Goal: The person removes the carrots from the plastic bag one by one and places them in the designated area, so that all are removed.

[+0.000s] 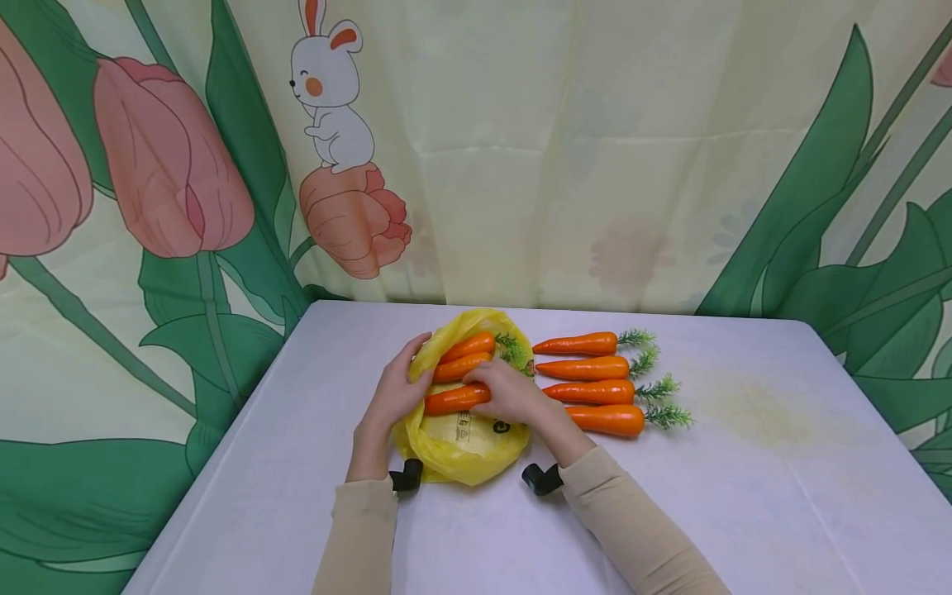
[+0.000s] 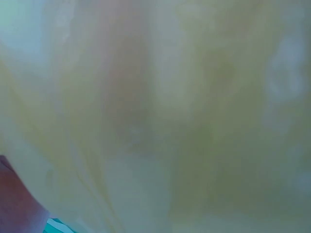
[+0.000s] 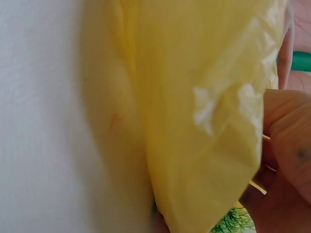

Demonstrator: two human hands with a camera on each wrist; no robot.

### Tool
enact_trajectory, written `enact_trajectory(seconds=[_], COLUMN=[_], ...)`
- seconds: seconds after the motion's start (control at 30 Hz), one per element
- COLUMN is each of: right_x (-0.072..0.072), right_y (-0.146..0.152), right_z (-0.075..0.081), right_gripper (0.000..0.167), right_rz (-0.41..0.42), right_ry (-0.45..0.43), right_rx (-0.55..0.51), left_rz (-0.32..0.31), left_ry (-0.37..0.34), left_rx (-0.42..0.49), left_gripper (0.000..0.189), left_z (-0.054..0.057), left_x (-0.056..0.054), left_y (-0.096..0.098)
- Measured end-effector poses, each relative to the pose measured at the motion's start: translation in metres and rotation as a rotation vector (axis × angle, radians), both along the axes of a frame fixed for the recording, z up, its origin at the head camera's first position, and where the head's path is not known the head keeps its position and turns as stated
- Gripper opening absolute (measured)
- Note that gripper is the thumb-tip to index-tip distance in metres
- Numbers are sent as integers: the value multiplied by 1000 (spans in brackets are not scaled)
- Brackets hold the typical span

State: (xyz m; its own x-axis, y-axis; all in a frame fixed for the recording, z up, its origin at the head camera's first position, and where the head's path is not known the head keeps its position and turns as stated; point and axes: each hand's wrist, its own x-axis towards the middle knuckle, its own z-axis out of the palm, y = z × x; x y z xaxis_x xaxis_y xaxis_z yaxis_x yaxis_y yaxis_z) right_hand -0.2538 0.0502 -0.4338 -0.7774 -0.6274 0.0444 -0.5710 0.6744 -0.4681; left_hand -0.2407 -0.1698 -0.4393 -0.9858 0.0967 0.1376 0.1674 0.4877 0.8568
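Note:
A yellow plastic bag [image 1: 476, 463] lies on the table with its mouth spread wide. Three orange carrots are inside, the top one [image 1: 468, 347] and middle one [image 1: 461, 366] side by side against the far left part. My left hand [image 1: 397, 388] grips the bag's left rim, thumb toward the carrots. My right hand [image 1: 513, 392] reaches into the mouth and holds the nearest carrot [image 1: 449, 402] by its thick end. Blurred yellow plastic [image 2: 194, 121] fills the left wrist view. In the right wrist view the bag's side [image 3: 204, 121] hides part of my right hand [image 3: 291, 145].
Several more carrots [image 1: 587, 368] lie in a column right of the bag, tips left and green tops right. The white table [image 1: 744, 496] ends at a curtain [image 1: 521, 165] printed with tulips and a rabbit. Black wrist cameras [image 1: 541, 479] sit near the bag's front.

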Motion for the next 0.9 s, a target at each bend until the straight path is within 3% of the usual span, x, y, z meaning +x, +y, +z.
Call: enact_trajectory(seconds=[0.9], right_x=[11], right_y=[12], right_z=[15], right_gripper=[39], right_rz=[-31], right_ry=[4], right_rx=[-16], left_rz=[-5], left_ry=[10], left_rx=[-16], left_gripper=[59], left_z=[-2], left_x=[-1], left_y=[0])
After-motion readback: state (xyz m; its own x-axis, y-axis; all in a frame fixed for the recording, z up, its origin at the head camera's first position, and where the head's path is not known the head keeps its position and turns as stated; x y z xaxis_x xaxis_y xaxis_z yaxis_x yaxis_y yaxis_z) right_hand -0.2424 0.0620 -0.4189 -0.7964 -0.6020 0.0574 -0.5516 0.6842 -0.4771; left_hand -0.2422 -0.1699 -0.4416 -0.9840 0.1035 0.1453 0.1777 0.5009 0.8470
